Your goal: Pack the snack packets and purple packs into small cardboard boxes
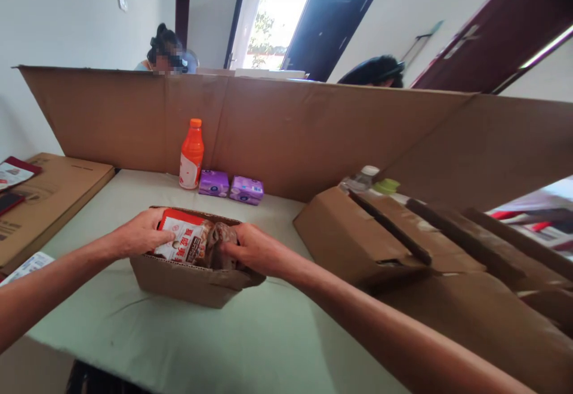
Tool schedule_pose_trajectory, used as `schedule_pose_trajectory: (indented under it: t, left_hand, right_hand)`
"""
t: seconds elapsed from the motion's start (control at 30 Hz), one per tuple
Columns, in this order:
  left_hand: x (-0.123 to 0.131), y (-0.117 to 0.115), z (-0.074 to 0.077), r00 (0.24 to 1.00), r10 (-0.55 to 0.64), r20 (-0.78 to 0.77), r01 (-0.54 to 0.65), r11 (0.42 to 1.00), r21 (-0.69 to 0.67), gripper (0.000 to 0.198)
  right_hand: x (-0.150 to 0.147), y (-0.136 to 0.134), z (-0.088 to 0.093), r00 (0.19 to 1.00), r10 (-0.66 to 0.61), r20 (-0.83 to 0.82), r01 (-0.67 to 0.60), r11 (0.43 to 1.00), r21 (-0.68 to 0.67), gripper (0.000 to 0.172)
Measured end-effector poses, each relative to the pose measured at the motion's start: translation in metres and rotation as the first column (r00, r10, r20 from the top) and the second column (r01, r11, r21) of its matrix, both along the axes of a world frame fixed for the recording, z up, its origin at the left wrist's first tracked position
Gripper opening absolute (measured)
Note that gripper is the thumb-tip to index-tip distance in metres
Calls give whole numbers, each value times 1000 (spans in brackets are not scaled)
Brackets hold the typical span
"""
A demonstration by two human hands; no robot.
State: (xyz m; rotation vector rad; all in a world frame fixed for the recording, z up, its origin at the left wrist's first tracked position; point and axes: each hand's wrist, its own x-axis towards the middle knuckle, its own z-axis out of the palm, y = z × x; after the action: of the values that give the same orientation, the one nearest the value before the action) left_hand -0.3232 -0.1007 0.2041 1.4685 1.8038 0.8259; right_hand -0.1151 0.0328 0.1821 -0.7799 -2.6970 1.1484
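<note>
An open cardboard box point(185, 280) stands on the pale green tabletop, holding a red and white snack packet point(185, 239) and a brown packet point(219, 242) beside it. At the box's left end, my left hand point(145, 233) has its thumb on the red and white packet, and its other fingers are mostly hidden. On the right, my right hand point(257, 251) is closed at the brown packet, thumb over its right side; some of its fingers are hidden. Behind the box are an orange bottle point(191, 155) and two purple packs point(213, 183).
A cardboard screen point(277, 137) runs along the back, with two people's heads beyond it. Cardboard boxes point(358, 233) fill the right, near a clear bottle point(362, 178) and a green-topped item point(386, 187). Flat cardboard point(67, 191) lies at left.
</note>
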Motion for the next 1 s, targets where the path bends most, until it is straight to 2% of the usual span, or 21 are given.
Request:
schedule_pose_trajectory:
  t: [0.13,0.2,0.27,0.33,0.4,0.47,0.57,0.63,0.7,0.77,0.8,0.87,0.93,1.0]
  left_hand:
    - [-6,12,-1,992,-2,-128,-4,999,-44,8]
    - [-7,15,1,982,20,-188,-25,999,-27,11]
    - [-6,14,5,977,28,-213,-30,1000,-8,21]
    - [-3,8,9,971,14,-238,-5,999,42,22]
    - [0,-3,12,956,14,-293,36,986,166,20]
    - [3,-18,13,928,48,-370,96,928,361,17]
    - [5,-47,9,874,145,-464,180,791,585,15]
    - [2,-68,0,833,220,-508,189,749,635,24]
    - [-5,-89,-15,790,293,-539,149,761,631,31]
    - [-16,-106,-35,756,355,-549,78,785,615,31]
    - [-22,-113,-47,745,375,-552,45,797,602,31]
    - [-31,-123,-69,734,371,-569,25,822,569,36]
    - [-34,-126,-86,742,335,-580,40,843,537,43]
    - [-30,-122,-95,770,324,-550,32,841,540,44]
  right_hand:
    - [-5,4,-6,998,33,62,-31,999,-35,12]
    - [-8,8,-7,996,45,74,-44,999,-22,6]
    - [-9,12,-6,995,52,85,-53,999,8,8]
    - [-10,15,-6,993,62,100,-67,997,43,8]
    - [-10,15,-6,988,89,124,-98,993,71,10]
    - [-10,12,-5,976,125,180,-150,979,136,17]
    - [-1,6,2,979,109,172,-162,928,335,19]
    - [16,3,9,997,78,-18,-61,887,459,18]
    - [41,1,12,963,46,-266,102,850,517,16]
    - [70,-2,7,906,1,-423,242,820,519,11]
    - [83,-4,1,893,-20,-450,280,808,519,10]
    - [104,-9,-16,913,-24,-407,262,800,540,16]
    - [114,-15,-35,956,19,-294,163,796,583,33]
    - [114,-20,-50,973,77,-219,77,782,618,51]
